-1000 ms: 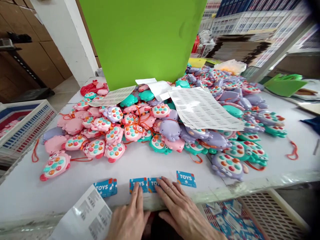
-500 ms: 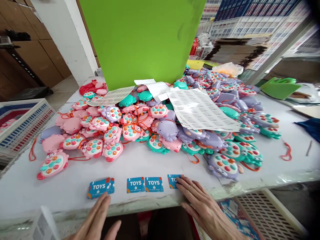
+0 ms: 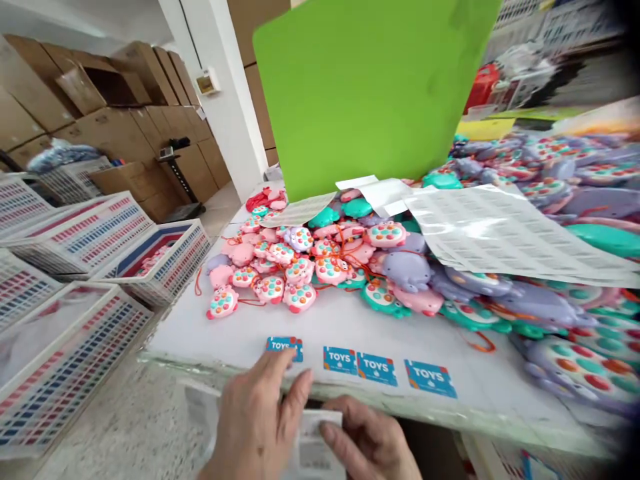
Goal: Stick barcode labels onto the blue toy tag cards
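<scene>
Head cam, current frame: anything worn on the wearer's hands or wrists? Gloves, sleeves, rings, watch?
Nothing worn that shows. The left hand and the right hand are both bare: no gloves, no rings on the visible fingers, short unpainted nails. No sleeve cuff, watch or band enters the picture; the wrists are cut off by the bottom edge, so anything worn further up the arms cannot be told.

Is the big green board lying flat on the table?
No, the green board stands upright behind the pile of toys on the table.
</scene>
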Available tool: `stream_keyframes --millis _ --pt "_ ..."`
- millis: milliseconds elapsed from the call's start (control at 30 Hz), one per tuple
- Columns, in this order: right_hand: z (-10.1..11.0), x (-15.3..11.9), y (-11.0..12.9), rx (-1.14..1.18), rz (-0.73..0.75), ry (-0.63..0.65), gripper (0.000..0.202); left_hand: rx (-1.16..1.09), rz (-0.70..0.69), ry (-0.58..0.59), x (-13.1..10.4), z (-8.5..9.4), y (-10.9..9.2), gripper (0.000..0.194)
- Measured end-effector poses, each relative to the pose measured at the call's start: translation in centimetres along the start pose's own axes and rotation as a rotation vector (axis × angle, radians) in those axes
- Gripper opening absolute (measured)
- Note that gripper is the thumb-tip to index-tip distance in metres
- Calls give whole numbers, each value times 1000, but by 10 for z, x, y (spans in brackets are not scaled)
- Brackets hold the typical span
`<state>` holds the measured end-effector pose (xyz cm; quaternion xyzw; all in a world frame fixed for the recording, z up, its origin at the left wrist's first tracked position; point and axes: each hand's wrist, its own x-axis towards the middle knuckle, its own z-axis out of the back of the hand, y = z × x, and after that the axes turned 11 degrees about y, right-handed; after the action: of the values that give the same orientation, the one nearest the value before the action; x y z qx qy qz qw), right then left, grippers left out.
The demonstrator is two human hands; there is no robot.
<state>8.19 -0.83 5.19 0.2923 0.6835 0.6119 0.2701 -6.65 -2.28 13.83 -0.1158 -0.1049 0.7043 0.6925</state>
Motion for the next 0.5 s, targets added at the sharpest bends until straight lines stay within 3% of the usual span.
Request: stream_keyframes --millis 100,233,367,500 --pt "15 -12 6 68 -18 -106 38 -102 -60 221 -17 6 4 20" --pt "29 -35 7 31 -47 -151 35 -156 -71 416 -24 9 3 20" --pt "33 -49 16 -226 -42 -141 26 -204 -116 556 -14 7 -12 18" --pt "35 -54 24 -535 20 -97 20 -300 -97 620 -4 -6 -20 20"
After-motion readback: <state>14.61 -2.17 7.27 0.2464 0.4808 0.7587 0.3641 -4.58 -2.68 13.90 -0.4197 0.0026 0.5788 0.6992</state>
